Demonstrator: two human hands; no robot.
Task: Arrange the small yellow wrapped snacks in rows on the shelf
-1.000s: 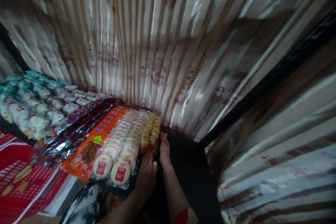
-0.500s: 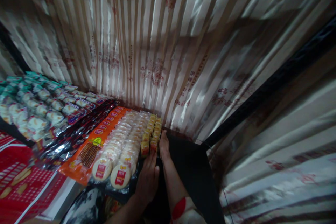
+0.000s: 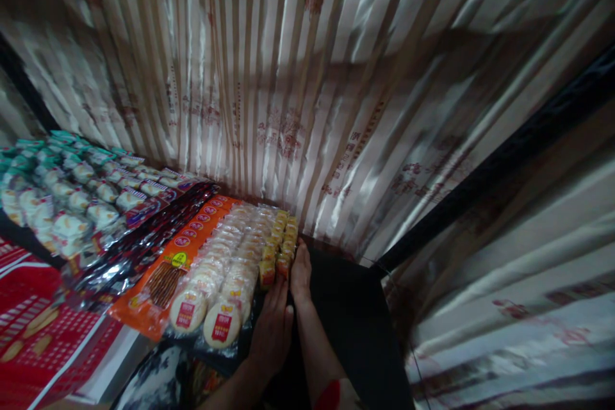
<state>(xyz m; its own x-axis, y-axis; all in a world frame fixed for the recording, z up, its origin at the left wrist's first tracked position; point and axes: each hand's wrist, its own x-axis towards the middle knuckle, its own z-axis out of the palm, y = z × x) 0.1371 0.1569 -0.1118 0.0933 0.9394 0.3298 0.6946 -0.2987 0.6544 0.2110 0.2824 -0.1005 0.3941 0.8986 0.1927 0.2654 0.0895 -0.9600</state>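
Two rows of small yellow-wrapped snacks (image 3: 278, 246) stand on the dark shelf (image 3: 343, 307). With fingers stretched out and together, my left hand (image 3: 273, 330) touches the near end of these rows. My right hand (image 3: 301, 272) lies flat along their right side, its fingers extended toward the curtain. Neither hand is wrapped around anything. Left of the yellow snacks are rows of round white crackers (image 3: 223, 272) in clear wrappers with red labels. An orange bag of brown sticks (image 3: 166, 275) lies beside the crackers.
Dark shiny packets (image 3: 144, 230) and many white-and-green wrapped snacks (image 3: 72, 195) fill the left. A red basket (image 3: 67, 339) stands at lower left. A printed curtain (image 3: 288, 77) hangs behind, and a black post (image 3: 461, 186) slants at the right.
My right hand has slid slightly nearer along the side of the yellow snacks. My left hand stays at their front end. The view has shifted very slightly.
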